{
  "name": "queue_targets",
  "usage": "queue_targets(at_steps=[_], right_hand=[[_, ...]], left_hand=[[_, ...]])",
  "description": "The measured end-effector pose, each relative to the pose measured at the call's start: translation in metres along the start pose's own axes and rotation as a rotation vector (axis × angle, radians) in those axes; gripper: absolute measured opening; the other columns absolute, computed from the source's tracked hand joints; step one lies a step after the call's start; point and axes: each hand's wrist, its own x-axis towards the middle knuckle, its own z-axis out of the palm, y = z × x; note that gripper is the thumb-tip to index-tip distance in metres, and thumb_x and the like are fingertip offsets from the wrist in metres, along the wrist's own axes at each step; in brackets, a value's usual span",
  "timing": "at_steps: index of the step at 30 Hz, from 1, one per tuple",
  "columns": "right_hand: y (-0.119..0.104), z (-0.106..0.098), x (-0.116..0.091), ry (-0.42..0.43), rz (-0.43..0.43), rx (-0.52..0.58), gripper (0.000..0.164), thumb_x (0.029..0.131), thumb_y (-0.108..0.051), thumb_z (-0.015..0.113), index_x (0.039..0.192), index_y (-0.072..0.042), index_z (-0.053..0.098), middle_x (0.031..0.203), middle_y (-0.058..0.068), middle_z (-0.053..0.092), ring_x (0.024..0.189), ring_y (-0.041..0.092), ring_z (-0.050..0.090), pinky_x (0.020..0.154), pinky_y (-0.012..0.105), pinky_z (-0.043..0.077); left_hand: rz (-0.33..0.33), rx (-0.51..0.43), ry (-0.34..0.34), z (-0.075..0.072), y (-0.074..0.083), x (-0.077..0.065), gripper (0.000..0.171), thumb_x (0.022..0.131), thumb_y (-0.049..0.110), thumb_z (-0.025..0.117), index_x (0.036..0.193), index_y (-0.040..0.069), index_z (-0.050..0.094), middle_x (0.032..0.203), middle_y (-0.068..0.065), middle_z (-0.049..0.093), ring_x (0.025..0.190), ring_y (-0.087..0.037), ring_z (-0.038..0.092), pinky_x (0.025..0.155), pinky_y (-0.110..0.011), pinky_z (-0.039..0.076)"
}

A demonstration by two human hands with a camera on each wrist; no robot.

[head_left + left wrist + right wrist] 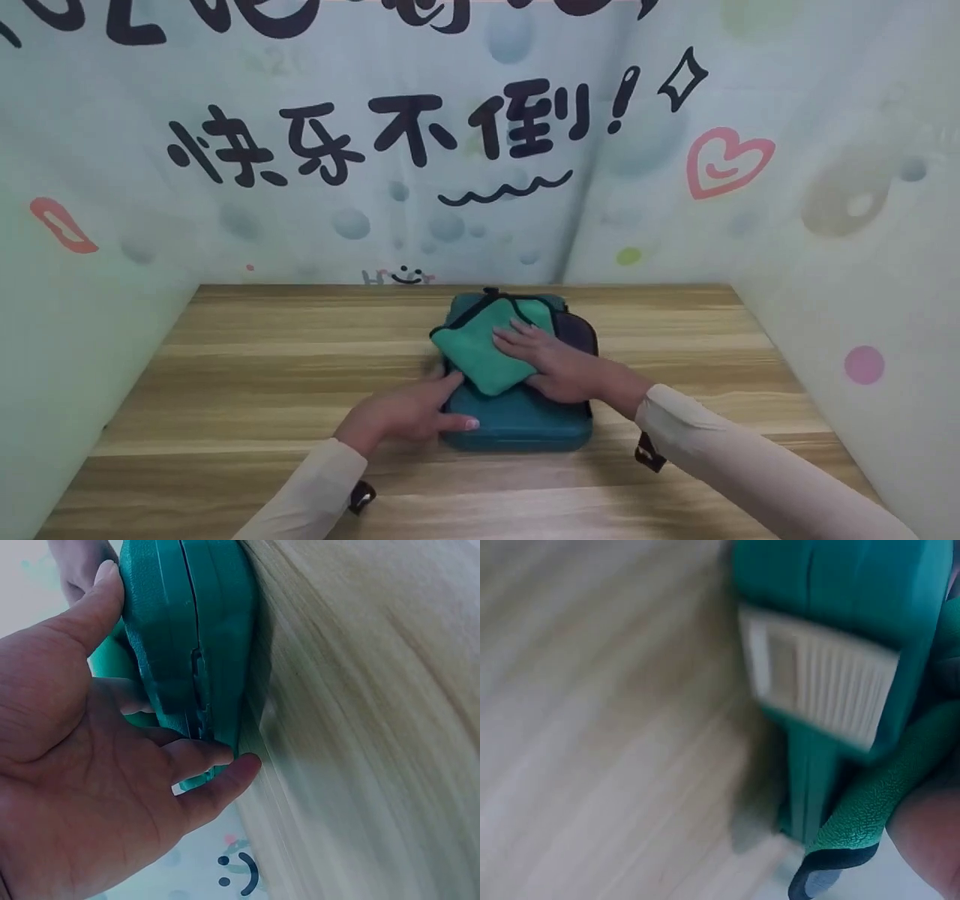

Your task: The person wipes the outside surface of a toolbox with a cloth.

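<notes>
A teal hard plastic case [517, 424] lies flat on the wooden table. Spread over its top is a green cloth [484, 349] with black edging, turned cornerwise; a dark black-edged piece [577, 332] shows beside it. My right hand [559, 364] rests on the cloth with its fingers extended. At the case's left side my left hand [409, 409] holds the edge, thumb over the top and the other fingers against the side wall [176, 652]. A beige ribbed latch [821, 679] shows on the case in the right wrist view.
The wood-grain table [300, 352] extends around the case. Behind it stands a printed backdrop [300, 225] with dark lettering, and pale side panels [847, 300] border the table left and right.
</notes>
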Motion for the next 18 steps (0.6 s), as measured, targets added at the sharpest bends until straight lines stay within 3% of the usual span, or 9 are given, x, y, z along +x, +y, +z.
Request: queue_targets(at_steps=[4,7,11,15,18], right_hand=[[-0.017,0.008,-0.007,-0.016,-0.09,0.005,0.066,0.095,0.004,0.053,0.158,0.001,0.029,0.164,0.016,0.023,0.151,0.038,0.007,0.119,0.053,0.01],[-0.023,0.014,-0.011,-0.035,-0.144,0.01,0.062,0.1,-0.002,0.052,0.158,0.0,0.029,0.165,0.014,0.023,0.151,0.037,0.007,0.12,0.051,0.009],[-0.023,0.016,-0.018,-0.046,-0.188,0.016,0.059,0.105,-0.009,0.052,0.159,-0.002,0.029,0.165,0.012,0.022,0.152,0.035,0.008,0.12,0.049,0.01],[-0.015,0.014,-0.02,-0.016,-0.22,0.006,0.064,0.098,0.001,0.053,0.158,-0.002,0.032,0.165,0.011,0.025,0.151,0.036,0.011,0.119,0.05,0.012],[-0.006,0.011,-0.016,0.015,-0.2,-0.01,0.067,0.094,0.005,0.054,0.158,-0.003,0.033,0.164,0.011,0.026,0.151,0.036,0.012,0.119,0.051,0.014]], left_hand=[[0.08,-0.013,0.017,0.001,0.0,0.0,0.078,0.101,0.045,0.062,0.158,0.002,0.029,0.158,-0.016,0.035,0.139,-0.025,0.039,0.114,-0.044,0.03],[0.113,-0.026,0.026,0.002,-0.002,-0.001,0.072,0.101,0.039,0.065,0.156,0.006,0.033,0.152,-0.009,0.044,0.132,-0.02,0.045,0.113,-0.04,0.032],[0.127,-0.027,0.022,0.003,-0.002,-0.002,0.073,0.1,0.042,0.065,0.158,0.011,0.032,0.154,-0.005,0.042,0.132,-0.019,0.044,0.114,-0.039,0.03],[0.155,-0.053,0.018,0.003,-0.001,0.0,0.08,0.099,0.046,0.065,0.161,0.016,0.024,0.159,-0.002,0.033,0.137,-0.017,0.037,0.116,-0.038,0.026],[0.117,-0.053,0.011,0.002,0.0,0.001,0.083,0.099,0.047,0.064,0.162,0.013,0.021,0.162,-0.006,0.028,0.142,-0.019,0.032,0.117,-0.04,0.025]])
